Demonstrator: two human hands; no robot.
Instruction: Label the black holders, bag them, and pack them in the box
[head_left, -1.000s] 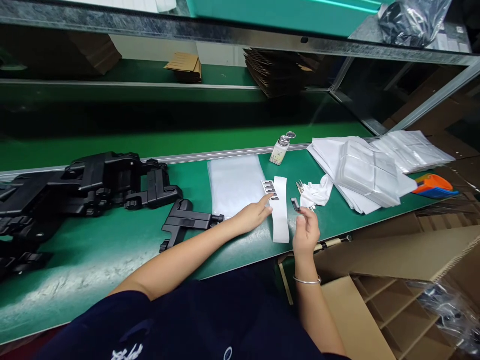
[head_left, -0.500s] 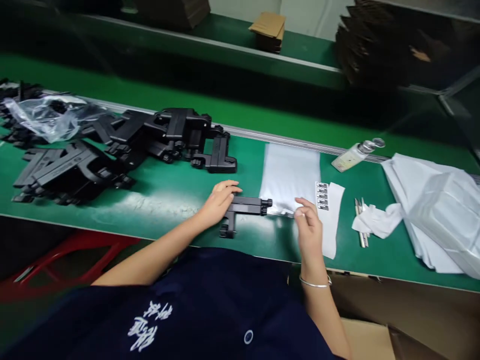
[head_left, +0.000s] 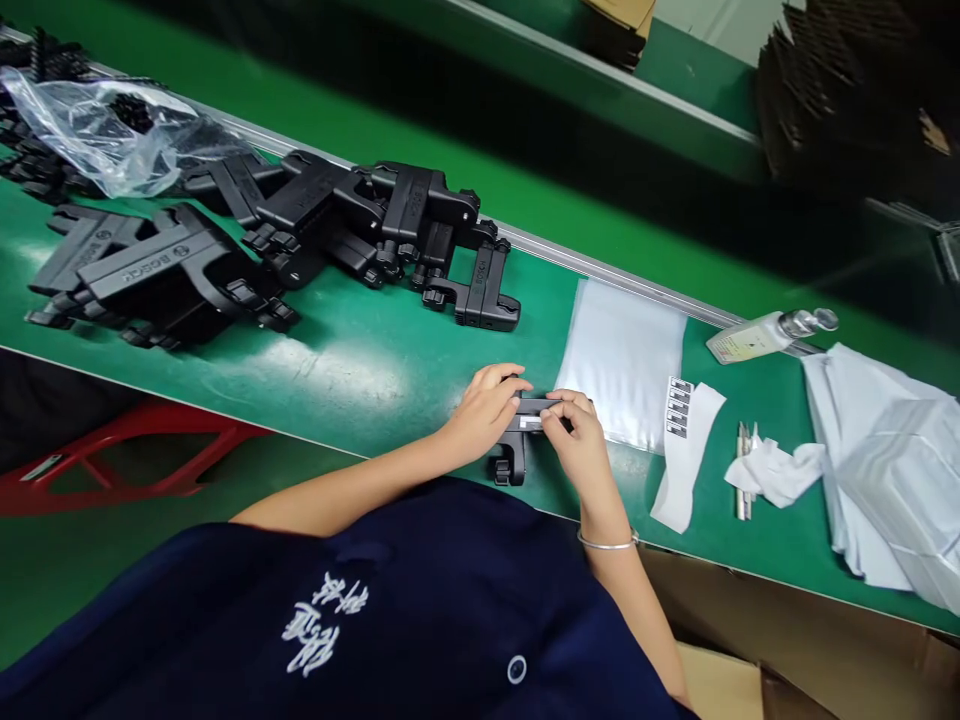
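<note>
A small black plastic part point(head_left: 514, 455) lies near the front edge of the green table point(head_left: 360, 370). My left hand point(head_left: 486, 410) is curled over its left end and grips it. My right hand point(head_left: 576, 440) pinches a small silvery label against the part's top. Right of my hands a clear plastic bag point(head_left: 622, 355) lies flat. Beside the bag is a white backing strip point(head_left: 686, 455) with several small dark labels on it.
A heap of black plastic parts point(head_left: 300, 230) fills the left of the table, with a crumpled clear bag point(head_left: 105, 130) behind it. At the right are a small bottle point(head_left: 765, 335), tweezers point(head_left: 742, 455), a white cloth point(head_left: 776, 470) and stacked white bags point(head_left: 885, 450).
The view swung left. My left hand went from the label strip to the black part and drew it closer. My right hand brought a label from beside the strip onto the part.
</note>
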